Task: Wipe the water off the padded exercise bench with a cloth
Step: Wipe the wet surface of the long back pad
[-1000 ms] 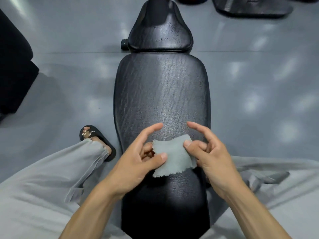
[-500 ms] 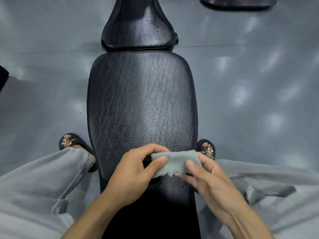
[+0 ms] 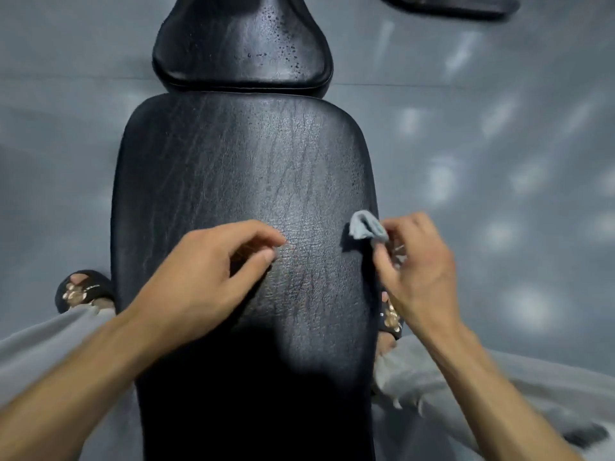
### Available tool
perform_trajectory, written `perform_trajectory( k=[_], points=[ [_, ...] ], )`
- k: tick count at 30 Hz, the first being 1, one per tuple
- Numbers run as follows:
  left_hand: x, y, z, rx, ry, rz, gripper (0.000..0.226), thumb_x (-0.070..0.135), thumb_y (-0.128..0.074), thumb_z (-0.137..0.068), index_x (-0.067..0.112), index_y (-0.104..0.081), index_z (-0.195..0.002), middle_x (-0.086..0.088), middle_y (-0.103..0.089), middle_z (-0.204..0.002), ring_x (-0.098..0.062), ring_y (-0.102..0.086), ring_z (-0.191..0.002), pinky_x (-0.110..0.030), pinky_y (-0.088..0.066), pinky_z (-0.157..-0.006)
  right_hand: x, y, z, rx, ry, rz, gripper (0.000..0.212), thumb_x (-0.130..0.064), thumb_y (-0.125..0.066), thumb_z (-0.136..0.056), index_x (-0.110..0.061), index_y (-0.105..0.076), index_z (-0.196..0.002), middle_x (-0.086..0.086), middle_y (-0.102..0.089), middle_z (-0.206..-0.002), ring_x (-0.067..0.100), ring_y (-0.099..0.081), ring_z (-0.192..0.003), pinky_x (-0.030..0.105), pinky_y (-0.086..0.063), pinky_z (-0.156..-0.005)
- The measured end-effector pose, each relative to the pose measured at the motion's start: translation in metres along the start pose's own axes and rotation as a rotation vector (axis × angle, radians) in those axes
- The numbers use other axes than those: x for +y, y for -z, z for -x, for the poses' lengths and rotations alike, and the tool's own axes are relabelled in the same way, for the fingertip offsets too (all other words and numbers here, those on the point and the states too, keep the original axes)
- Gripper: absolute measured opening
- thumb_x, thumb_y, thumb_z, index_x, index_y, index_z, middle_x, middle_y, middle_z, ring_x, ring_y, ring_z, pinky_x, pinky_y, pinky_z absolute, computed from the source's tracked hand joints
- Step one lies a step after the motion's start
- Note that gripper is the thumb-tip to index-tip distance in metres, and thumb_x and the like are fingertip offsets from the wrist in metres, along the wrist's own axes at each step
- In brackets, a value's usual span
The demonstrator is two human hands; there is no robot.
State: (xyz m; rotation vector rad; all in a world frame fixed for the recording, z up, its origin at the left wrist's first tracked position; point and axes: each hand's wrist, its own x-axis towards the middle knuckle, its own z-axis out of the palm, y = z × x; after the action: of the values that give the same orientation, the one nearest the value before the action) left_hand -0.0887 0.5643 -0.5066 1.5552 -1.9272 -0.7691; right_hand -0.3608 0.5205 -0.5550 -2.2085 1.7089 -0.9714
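Note:
The black padded bench [image 3: 246, 181] runs away from me, with a smaller pad [image 3: 243, 44] beyond it that carries water droplets [image 3: 283, 38]. My right hand [image 3: 416, 261] pinches a small crumpled grey cloth [image 3: 366, 226] at the bench's right edge. My left hand [image 3: 213, 274] hovers over the middle of the long pad with its fingers curled and nothing in it. I sit astride the bench, grey trousers on both sides.
Grey glossy floor [image 3: 499, 144] lies on both sides of the bench. My left sandalled foot [image 3: 83, 291] and right sandalled foot [image 3: 389, 314] rest beside it. A dark object [image 3: 449, 5] lies at the top right.
My left hand has let go of the cloth. My right hand has carried it, bunched up, to the bench's right edge. The view has moved closer to the bench.

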Motion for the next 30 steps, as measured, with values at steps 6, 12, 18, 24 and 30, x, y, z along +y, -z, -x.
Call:
perform_trajectory(
  k=[6, 12, 18, 24, 30],
  points=[
    [-0.011, -0.009, -0.003, -0.01, -0.087, -0.182, 0.022, 0.04, -0.052, -0.097, 0.035, -0.067, -0.111, 0.025, -0.065, -0.102, -0.001, -0.062, -0.096, -0.024, -0.046, -0.088, 0.011, -0.024, -0.003, -0.101, 0.226, 0.142, 0.014, -0.007, -0.071, -0.089, -0.01, -0.071, -0.103, 0.005, -0.062, -0.1, 0.027, -0.057, -0.087, 0.034, -0.045, -0.077],
    [-0.019, -0.009, -0.009, 0.027, -0.063, -0.22, 0.027, 0.043, -0.047, -0.096, 0.034, -0.068, -0.11, 0.022, -0.066, -0.101, -0.01, -0.062, -0.094, -0.039, -0.052, -0.084, 0.021, -0.048, -0.101, -0.017, 0.254, 0.153, 0.013, -0.012, -0.07, -0.092, -0.01, -0.073, -0.104, 0.01, -0.064, -0.096, 0.029, -0.059, -0.084, 0.025, -0.034, -0.073],
    [-0.022, -0.006, -0.013, 0.075, -0.044, -0.231, 0.024, 0.04, -0.048, -0.097, 0.034, -0.068, -0.107, 0.021, -0.065, -0.1, -0.012, -0.061, -0.095, -0.044, -0.052, -0.085, 0.037, -0.042, -0.201, 0.101, 0.044, 0.068, 0.022, -0.033, -0.065, -0.09, -0.013, -0.073, -0.094, 0.005, -0.065, -0.082, 0.027, -0.063, -0.079, 0.035, -0.045, -0.073],
    [-0.033, 0.0, -0.008, 0.147, -0.05, -0.214, 0.022, 0.035, -0.051, -0.096, 0.031, -0.07, -0.106, 0.02, -0.066, -0.101, -0.016, -0.061, -0.094, -0.046, -0.052, -0.087, 0.022, 0.0, -0.146, 0.157, -0.004, 0.066, 0.009, -0.025, -0.066, -0.091, -0.017, -0.066, -0.094, 0.001, -0.061, -0.082, 0.014, -0.053, -0.071, 0.034, -0.045, -0.068],
    [-0.046, -0.001, -0.001, 0.18, -0.065, -0.208, 0.022, 0.034, -0.052, -0.095, 0.029, -0.071, -0.106, 0.018, -0.065, -0.105, -0.018, -0.06, -0.098, -0.05, -0.052, -0.089, -0.002, -0.033, -0.056, -0.196, 0.396, 0.212, 0.01, -0.01, -0.065, -0.089, -0.008, -0.066, -0.099, 0.007, -0.057, -0.09, 0.028, -0.056, -0.077, 0.035, -0.043, -0.066]
  ],
)
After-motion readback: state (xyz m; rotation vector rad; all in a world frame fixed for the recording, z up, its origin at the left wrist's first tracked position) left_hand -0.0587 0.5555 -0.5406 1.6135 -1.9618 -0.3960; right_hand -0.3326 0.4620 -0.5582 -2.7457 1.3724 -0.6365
